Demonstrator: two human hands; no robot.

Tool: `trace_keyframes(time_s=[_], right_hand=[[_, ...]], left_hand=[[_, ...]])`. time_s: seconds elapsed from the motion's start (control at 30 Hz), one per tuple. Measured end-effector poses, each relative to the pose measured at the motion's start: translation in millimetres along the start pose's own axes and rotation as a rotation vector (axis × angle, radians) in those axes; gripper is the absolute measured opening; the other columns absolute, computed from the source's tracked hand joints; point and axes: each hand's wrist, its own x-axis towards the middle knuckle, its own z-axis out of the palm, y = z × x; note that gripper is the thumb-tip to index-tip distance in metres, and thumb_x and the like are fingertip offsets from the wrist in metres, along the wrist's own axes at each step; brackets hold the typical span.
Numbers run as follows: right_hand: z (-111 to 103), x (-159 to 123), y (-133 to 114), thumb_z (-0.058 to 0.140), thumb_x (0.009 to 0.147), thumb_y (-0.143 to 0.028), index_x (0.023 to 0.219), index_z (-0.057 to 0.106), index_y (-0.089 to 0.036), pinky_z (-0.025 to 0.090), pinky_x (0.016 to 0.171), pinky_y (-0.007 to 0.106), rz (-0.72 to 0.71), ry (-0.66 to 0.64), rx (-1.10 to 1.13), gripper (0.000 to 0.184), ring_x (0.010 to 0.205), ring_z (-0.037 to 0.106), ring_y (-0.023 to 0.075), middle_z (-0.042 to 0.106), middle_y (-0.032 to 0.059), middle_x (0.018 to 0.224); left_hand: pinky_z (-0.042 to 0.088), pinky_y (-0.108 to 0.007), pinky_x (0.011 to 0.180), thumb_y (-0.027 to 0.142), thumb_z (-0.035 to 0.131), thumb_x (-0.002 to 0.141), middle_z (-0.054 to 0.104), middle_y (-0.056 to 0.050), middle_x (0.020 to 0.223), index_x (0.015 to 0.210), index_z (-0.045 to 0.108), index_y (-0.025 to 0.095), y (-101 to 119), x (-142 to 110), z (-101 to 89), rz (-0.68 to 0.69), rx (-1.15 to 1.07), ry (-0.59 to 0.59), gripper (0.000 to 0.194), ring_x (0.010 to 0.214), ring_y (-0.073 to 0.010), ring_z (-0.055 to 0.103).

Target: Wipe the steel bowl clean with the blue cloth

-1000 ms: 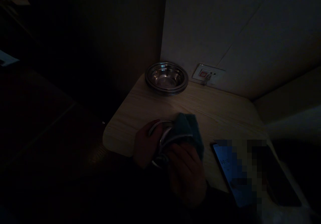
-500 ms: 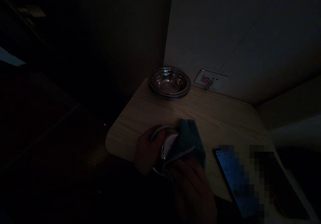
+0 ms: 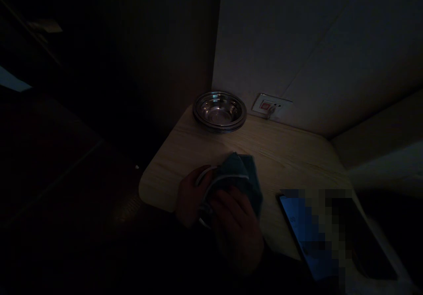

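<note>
My left hand (image 3: 190,198) is closed on the rim of a shiny metal bowl (image 3: 205,177), held near the table's front edge. A green cloth (image 3: 236,169) with a pale border covers most of that bowl. With fingers bent, my right hand (image 3: 236,222) presses the cloth into the bowl. Only parts of the bowl's rim show, and the scene is very dark. Farther back on the table, a stack of metal bowls (image 3: 220,125) sits by the wall.
The light wooden table (image 3: 284,147) has a rounded left corner. A lit phone (image 3: 299,231) lies on its right side, beside a dark blurred object (image 3: 370,242). A wall socket (image 3: 272,105) with a switch is set just above the table's back edge.
My right hand has moved up and left with the cloth, which now covers the bowl's inside. My left hand keeps its hold on the rim. The view has shifted slightly.
</note>
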Motion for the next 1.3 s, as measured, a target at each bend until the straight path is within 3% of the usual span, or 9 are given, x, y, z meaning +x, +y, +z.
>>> trace_keyframes(time_s=[0.17,0.37,0.5,0.7,0.8,1.0,1.3], right_hand=[[-3.5,-11.4,-0.9,0.047,0.084,-0.007,0.092,0.066,-0.012,0.055,0.077,0.034,-0.038,-0.015,-0.003,0.021,0.090,0.059,0.0199,0.070,0.0077,0.089],[1.6,-12.5,4.3,0.049,0.085,-0.011,0.091,0.067,-0.013,0.055,0.080,0.034,-0.052,-0.007,0.022,0.019,0.088,0.059,0.0191,0.071,0.0057,0.088],[-7.1,-27.2,12.0,0.050,0.083,-0.009,0.088,0.067,-0.012,0.054,0.079,0.030,-0.063,0.010,-0.026,0.018,0.090,0.058,0.0185,0.071,0.0077,0.084],[0.3,-18.0,13.0,0.051,0.083,-0.012,0.092,0.067,-0.013,0.050,0.086,0.036,-0.066,0.014,0.081,0.017,0.083,0.058,0.0178,0.071,0.0048,0.088],[-8.4,-26.3,22.8,0.049,0.084,-0.011,0.093,0.065,-0.012,0.050,0.085,0.035,-0.072,-0.006,0.041,0.018,0.085,0.058,0.0181,0.070,0.0060,0.087],[-33.3,-53.1,43.0,0.051,0.081,-0.009,0.096,0.064,-0.013,0.049,0.081,0.036,0.099,-0.020,-0.030,0.020,0.091,0.057,0.0206,0.067,0.0098,0.092],[-34.6,-58.3,34.0,0.050,0.083,-0.010,0.103,0.063,-0.016,0.048,0.082,0.036,0.150,-0.034,0.020,0.025,0.099,0.055,0.0211,0.066,0.0086,0.098]], left_hand=[[0.048,-0.027,0.078,0.039,0.054,0.075,0.070,-0.006,0.095,0.097,0.067,0.015,0.5,-0.3,1.0,-0.001,0.040,0.045,0.035,0.088,-0.0188,0.063],[0.047,-0.027,0.081,0.040,0.054,0.074,0.070,-0.006,0.097,0.097,0.066,0.014,-0.7,1.1,-1.0,0.007,0.035,-0.010,0.036,0.092,-0.0195,0.063],[0.046,-0.028,0.083,0.041,0.053,0.076,0.069,-0.005,0.099,0.098,0.067,0.016,-1.2,0.9,0.7,0.009,0.075,0.050,0.036,0.094,-0.0196,0.062],[0.045,-0.028,0.084,0.041,0.053,0.076,0.069,-0.006,0.100,0.099,0.066,0.015,-1.7,2.6,0.0,0.011,0.120,0.004,0.037,0.094,-0.0193,0.062],[0.045,-0.029,0.085,0.042,0.052,0.076,0.069,-0.005,0.100,0.099,0.066,0.017,-1.6,2.7,-0.6,0.022,0.136,0.018,0.037,0.095,-0.0200,0.061],[0.045,-0.030,0.085,0.042,0.054,0.075,0.069,-0.005,0.100,0.098,0.067,0.017,0.1,1.7,1.7,-0.014,0.142,0.053,0.036,0.095,-0.0201,0.061],[0.045,-0.031,0.084,0.044,0.053,0.076,0.069,-0.006,0.099,0.097,0.067,0.017,0.9,1.6,1.5,-0.024,0.172,0.047,0.037,0.094,-0.0205,0.061]])
